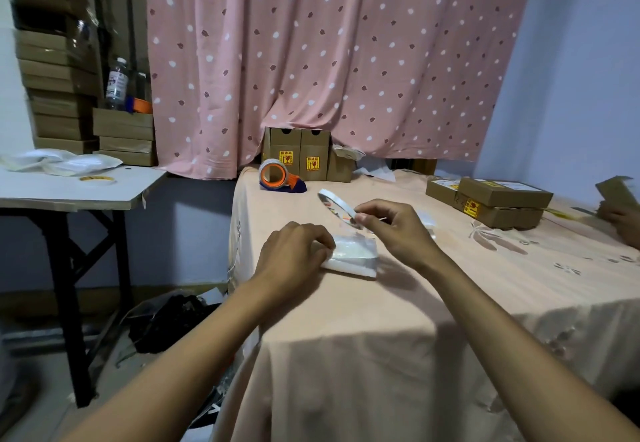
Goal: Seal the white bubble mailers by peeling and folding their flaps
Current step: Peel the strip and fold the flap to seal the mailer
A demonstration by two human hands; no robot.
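Note:
A small white bubble mailer [356,256] lies on the peach tablecloth [381,303], near the table's left edge. My left hand [294,254] presses down on its left end, fingers curled over the edge. My right hand [394,230] hovers just above and behind the mailer, thumb and forefinger pinched on a thin white strip [337,202] that arcs up and away to the left. Whether that strip still joins the mailer's flap is hidden by my fingers.
An orange tape dispenser [277,178] sits behind the mailer, with brown cartons [301,159] against the pink curtain. More flat brown boxes [498,204] lie at the right, where another person's hand [623,223] holds cardboard. A side table [69,192] at left carries white bags.

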